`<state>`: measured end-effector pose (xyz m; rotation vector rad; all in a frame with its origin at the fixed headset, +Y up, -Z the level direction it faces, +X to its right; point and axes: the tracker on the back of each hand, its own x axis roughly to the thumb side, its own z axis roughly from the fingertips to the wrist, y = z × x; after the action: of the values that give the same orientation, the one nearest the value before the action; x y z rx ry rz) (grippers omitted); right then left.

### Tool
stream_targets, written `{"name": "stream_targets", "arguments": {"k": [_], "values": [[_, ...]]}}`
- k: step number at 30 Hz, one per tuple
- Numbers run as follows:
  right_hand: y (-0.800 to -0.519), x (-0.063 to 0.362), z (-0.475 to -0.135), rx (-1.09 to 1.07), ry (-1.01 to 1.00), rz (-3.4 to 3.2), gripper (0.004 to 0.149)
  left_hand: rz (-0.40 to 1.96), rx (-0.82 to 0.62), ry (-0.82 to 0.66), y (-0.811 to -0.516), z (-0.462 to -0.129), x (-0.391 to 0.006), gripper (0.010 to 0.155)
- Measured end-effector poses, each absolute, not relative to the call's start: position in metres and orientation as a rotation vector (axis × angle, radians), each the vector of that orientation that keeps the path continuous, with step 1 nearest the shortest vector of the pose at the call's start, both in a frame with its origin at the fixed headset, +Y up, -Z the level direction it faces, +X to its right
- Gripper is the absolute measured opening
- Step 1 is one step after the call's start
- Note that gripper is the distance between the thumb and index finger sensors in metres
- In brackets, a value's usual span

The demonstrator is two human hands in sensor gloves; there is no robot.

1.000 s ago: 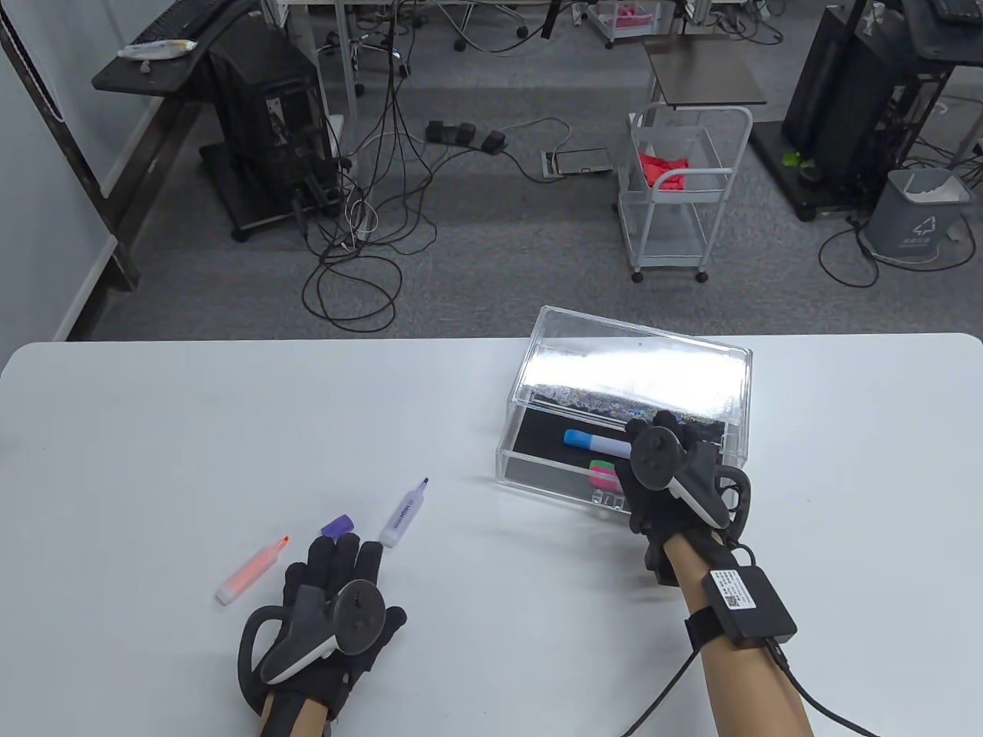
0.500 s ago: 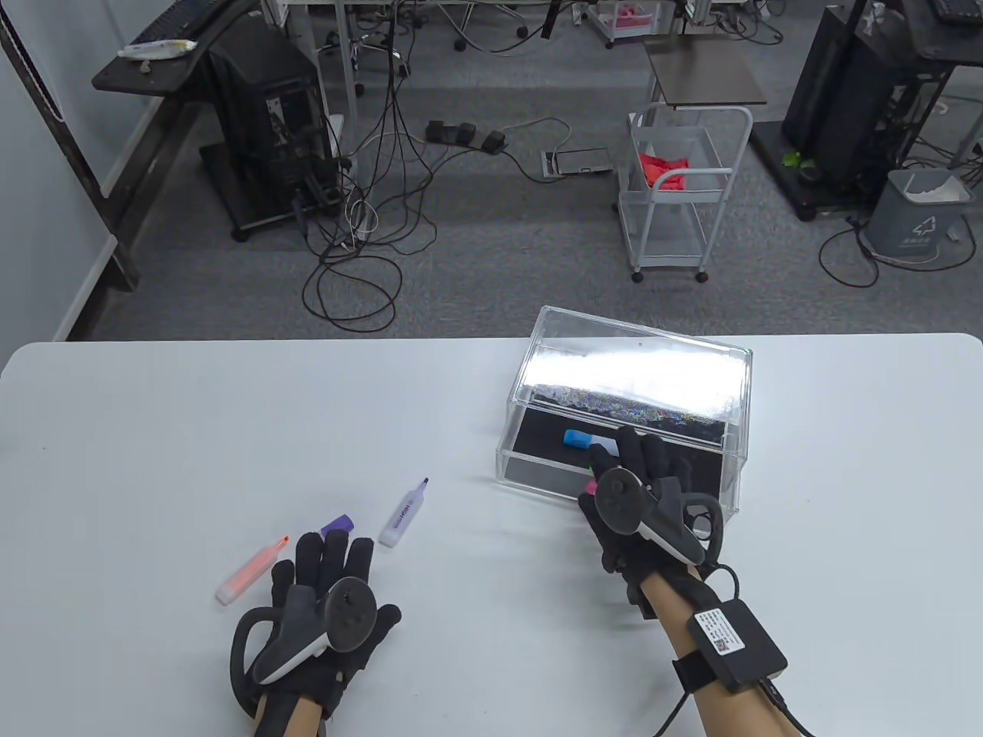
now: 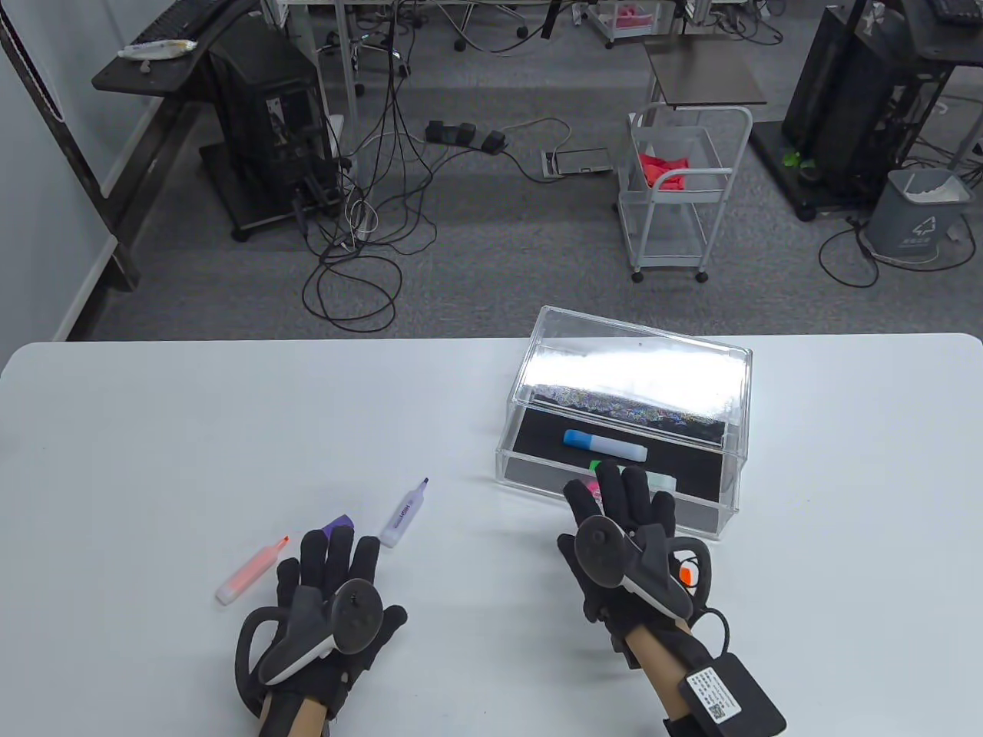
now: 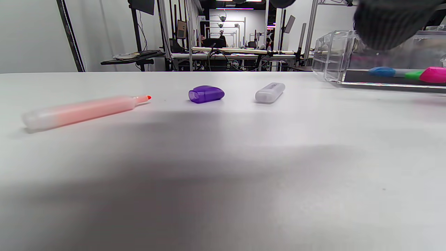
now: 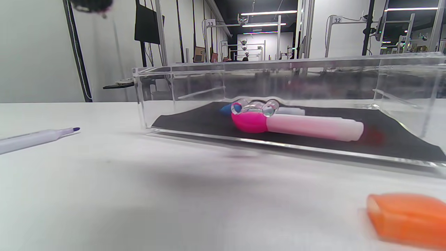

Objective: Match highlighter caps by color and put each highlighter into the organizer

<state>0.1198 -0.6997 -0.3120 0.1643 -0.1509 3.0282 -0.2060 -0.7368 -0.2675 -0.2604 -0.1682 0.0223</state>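
Note:
The clear acrylic organizer (image 3: 537,368) stands right of centre with its open front facing me. Inside lie a capped blue highlighter (image 3: 604,444), a green one (image 3: 595,465) and a pink one (image 5: 296,125). My right hand (image 3: 622,499) lies flat just in front of the opening, fingers straight, holding nothing. An orange cap (image 3: 687,572) sits on the table by that wrist. My left hand (image 3: 330,556) rests flat with its fingertips at the purple cap (image 3: 338,526). The uncapped orange highlighter (image 3: 249,572) lies to its left, the uncapped purple highlighter (image 3: 403,513) to its right.
Everything sits on the white table (image 3: 153,430). Beyond its far edge the floor holds cables (image 3: 353,292) and a white wire cart (image 3: 680,192). In the left wrist view the organizer (image 4: 334,52) stands at the far right.
My right hand has drawn back out of the organizer toward me and to the left, leaving the pink highlighter inside and uncovering the blue one. The left hand has hardly moved.

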Motion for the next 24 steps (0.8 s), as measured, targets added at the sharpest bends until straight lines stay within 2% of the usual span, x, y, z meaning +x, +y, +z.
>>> {"name": "stream_targets", "arguments": {"k": [11,16,24], "values": [[-0.717,0.112,-0.277,0.122,-0.070,2.932,0.069,-0.021,-0.291,-0.190,-0.743,-0.268,-0.196,0.091],[-0.730,0.113,-0.276,0.092,-0.053,2.937,0.069,-0.032,-0.290,-0.203,-0.743,-0.267,-0.191,0.091],[-0.731,0.116,-0.277,0.088,-0.065,2.928,0.069,-0.007,-0.306,-0.182,-0.742,-0.272,-0.195,0.091]]}}
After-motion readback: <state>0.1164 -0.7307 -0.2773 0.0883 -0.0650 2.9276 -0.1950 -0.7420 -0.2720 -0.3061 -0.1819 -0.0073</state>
